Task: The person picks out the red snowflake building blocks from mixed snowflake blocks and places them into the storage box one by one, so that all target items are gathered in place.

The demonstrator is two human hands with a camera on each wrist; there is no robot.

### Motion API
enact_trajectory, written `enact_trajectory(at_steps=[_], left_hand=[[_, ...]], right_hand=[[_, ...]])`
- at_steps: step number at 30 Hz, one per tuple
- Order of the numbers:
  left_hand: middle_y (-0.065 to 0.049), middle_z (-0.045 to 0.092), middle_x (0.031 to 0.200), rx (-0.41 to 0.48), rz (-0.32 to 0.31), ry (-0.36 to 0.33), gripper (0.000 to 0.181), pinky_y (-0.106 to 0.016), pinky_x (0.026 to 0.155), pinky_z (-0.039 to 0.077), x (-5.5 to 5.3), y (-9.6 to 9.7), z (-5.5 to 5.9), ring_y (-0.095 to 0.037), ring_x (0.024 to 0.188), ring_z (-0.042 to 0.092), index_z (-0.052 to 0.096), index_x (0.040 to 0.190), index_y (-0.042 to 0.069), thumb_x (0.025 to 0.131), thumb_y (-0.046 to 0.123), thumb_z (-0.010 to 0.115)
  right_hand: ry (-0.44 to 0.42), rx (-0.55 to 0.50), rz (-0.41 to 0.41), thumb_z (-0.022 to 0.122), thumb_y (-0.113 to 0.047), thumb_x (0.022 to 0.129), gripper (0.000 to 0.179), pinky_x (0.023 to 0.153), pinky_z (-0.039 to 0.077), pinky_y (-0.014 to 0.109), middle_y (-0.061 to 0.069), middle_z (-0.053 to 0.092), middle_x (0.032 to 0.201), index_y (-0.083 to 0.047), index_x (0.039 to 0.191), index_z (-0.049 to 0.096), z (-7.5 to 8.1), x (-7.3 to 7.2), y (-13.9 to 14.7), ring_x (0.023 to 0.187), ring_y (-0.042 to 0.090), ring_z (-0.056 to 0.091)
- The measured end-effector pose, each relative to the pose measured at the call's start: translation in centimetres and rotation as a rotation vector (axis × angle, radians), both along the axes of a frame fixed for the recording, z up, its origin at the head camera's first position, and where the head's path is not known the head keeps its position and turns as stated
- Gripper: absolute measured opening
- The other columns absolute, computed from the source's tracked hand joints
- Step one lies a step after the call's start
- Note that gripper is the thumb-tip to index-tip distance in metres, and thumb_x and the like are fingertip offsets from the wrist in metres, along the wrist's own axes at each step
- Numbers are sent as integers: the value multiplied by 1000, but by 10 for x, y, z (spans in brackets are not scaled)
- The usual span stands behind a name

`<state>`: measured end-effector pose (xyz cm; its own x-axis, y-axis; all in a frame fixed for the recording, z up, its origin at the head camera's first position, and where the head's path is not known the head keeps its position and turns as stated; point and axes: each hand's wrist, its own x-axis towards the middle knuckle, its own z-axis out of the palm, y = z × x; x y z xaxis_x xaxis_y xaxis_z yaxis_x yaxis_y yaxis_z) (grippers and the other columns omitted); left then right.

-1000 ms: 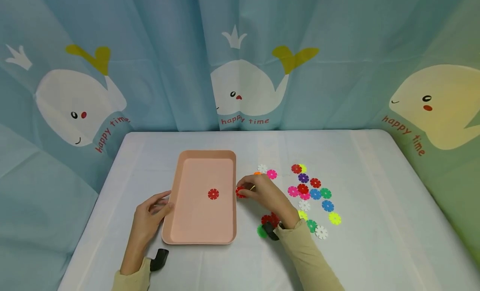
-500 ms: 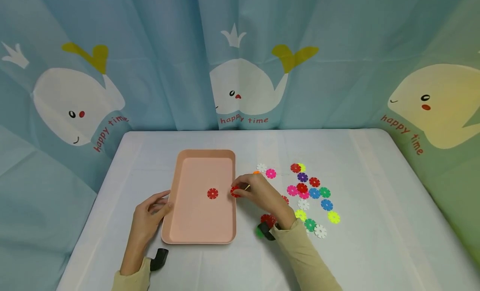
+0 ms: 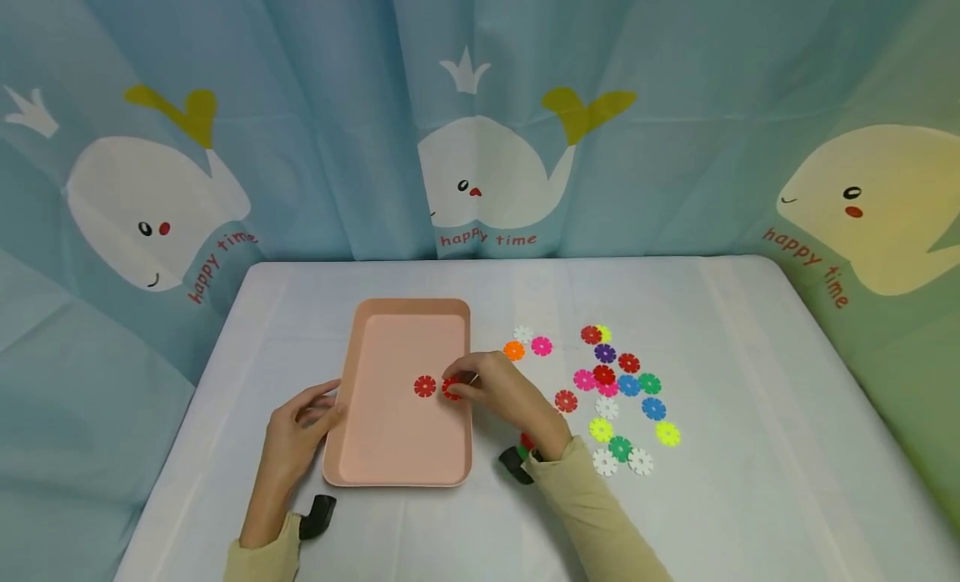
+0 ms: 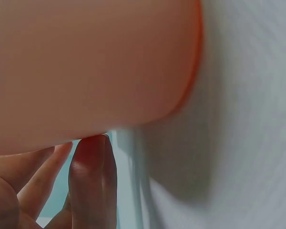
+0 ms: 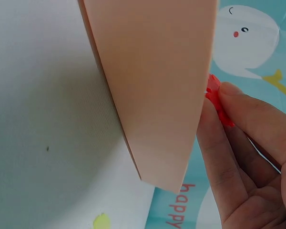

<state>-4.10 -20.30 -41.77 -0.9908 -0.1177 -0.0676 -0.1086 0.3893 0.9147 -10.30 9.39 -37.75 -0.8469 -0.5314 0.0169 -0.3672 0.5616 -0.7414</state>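
In the head view my right hand (image 3: 498, 390) is over the right rim of the pink tray (image 3: 397, 465), pinching a red snowflake disc (image 3: 451, 388) between thumb and fingers. The right wrist view shows this red disc (image 5: 219, 102) at the thumb tip, close by the tray's upper edge. Another red snowflake disc (image 3: 425, 387) lies flat inside the tray, just left of the pinched one. On the opposite side my left hand (image 3: 296, 432) holds the tray's left rim, its thumb lapping onto the edge. Close up, its fingers (image 4: 93, 176) meet the tray wall (image 4: 95, 71).
Right of the tray, loose snowflake discs lie scattered on the white table (image 3: 750, 398), among them an orange disc (image 3: 513, 350), a purple disc (image 3: 605, 353) and a blue disc (image 3: 654, 409). Some overlap. Behind the table hangs a blue whale-print curtain (image 3: 322, 148).
My right hand has moved left with the red disc, from outside the tray's right rim to above its interior. The left hand and tray have stayed in place.
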Motion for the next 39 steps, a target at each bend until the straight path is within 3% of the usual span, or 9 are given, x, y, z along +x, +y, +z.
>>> enact_trajectory(at_steps=[9, 22, 29, 39], left_hand=[[-19, 66, 112, -2, 1, 25, 43, -8, 76, 47, 0, -1, -3, 6, 88, 62, 62, 133, 4, 93, 16, 71], [-18, 68, 110, -11, 9, 36, 42, -9, 74, 47, 0, 0, -3, 5, 86, 62, 64, 132, 4, 92, 15, 72], [-18, 68, 111, -22, 16, 29, 41, -7, 77, 46, 0, 2, -3, 6, 86, 61, 64, 131, 5, 92, 15, 72], [-18, 68, 109, -21, 16, 42, 40, -7, 76, 46, 1, 2, -1, 7, 85, 61, 65, 131, 5, 92, 15, 72]], right_hand=[[66, 13, 52, 78, -8, 85, 18, 76, 54, 22, 3, 71, 93, -3, 102, 77, -5, -1, -9, 87, 15, 63], [79, 67, 119, 76, -5, 86, 15, 80, 55, 23, 2, 72, 93, -5, 101, 78, -10, 0, -21, 88, 14, 66], [92, 138, 115, 78, -8, 85, 15, 82, 54, 21, -1, 73, 93, -8, 100, 78, -13, 0, -26, 87, 11, 65], [93, 157, 134, 79, -9, 84, 11, 79, 53, 17, -4, 74, 90, -10, 95, 79, -14, -1, -30, 83, 7, 64]])
